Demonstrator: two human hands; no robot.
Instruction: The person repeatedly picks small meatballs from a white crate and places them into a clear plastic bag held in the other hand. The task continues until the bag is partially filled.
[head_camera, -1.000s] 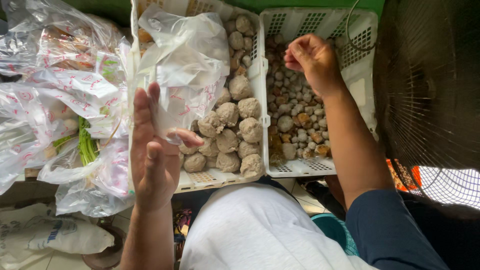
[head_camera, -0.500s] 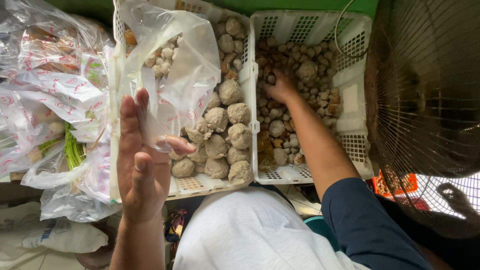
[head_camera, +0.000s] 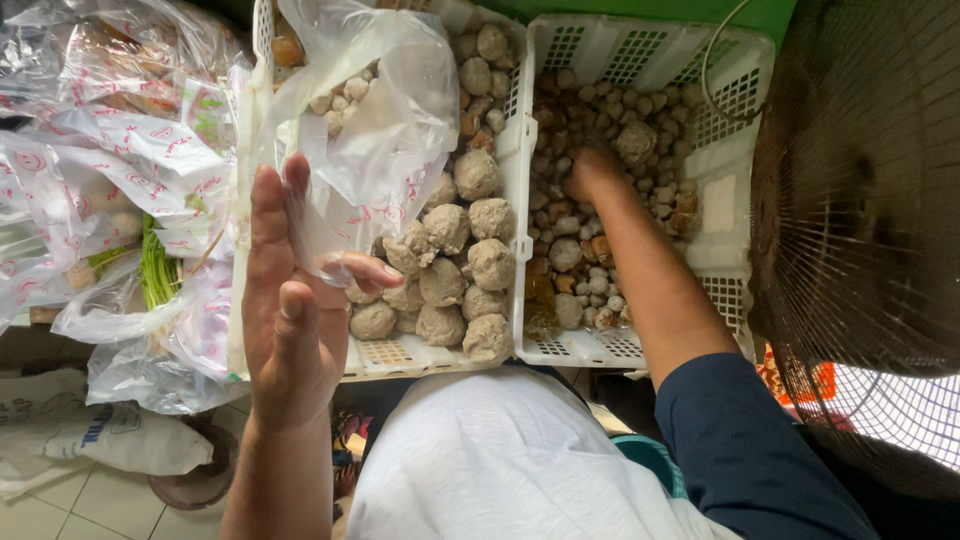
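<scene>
I see the thin clear plastic bag with red print (head_camera: 375, 130) held open over the left white slotted plastic basket (head_camera: 390, 352). A few small pale meatballs (head_camera: 335, 95) sit inside the bag, above the fingertips. My left hand (head_camera: 290, 300) has the bag's lower edge pinched between the thumb and the flat of the extended fingers (head_camera: 272, 215); those fingers stand nearly straight, pressed against the film, so the hand is only loosely closed on the bag.

Just to the right of that thumb lie the large round grey-brown meatballs (head_camera: 448, 265), heaped in the same basket and touching one another.

My right hand (head_camera: 592, 172) reaches into the neighbouring right white slotted plastic basket (head_camera: 720, 215), the two baskets touching side by side. The fingers are curled down into the pile of small mixed brown and pale meatballs (head_camera: 575, 255), and they are buried enough that I cannot tell whether they have closed on anything. The dark blue sleeve (head_camera: 745, 450) covers the arm below the hand.

Left of my left fingers sits a heap of crinkled printed plastic bags (head_camera: 110, 170), with green stalks (head_camera: 155, 270) showing through one. Well right of my right hand curves a dark wire-mesh basket (head_camera: 860, 200).
</scene>
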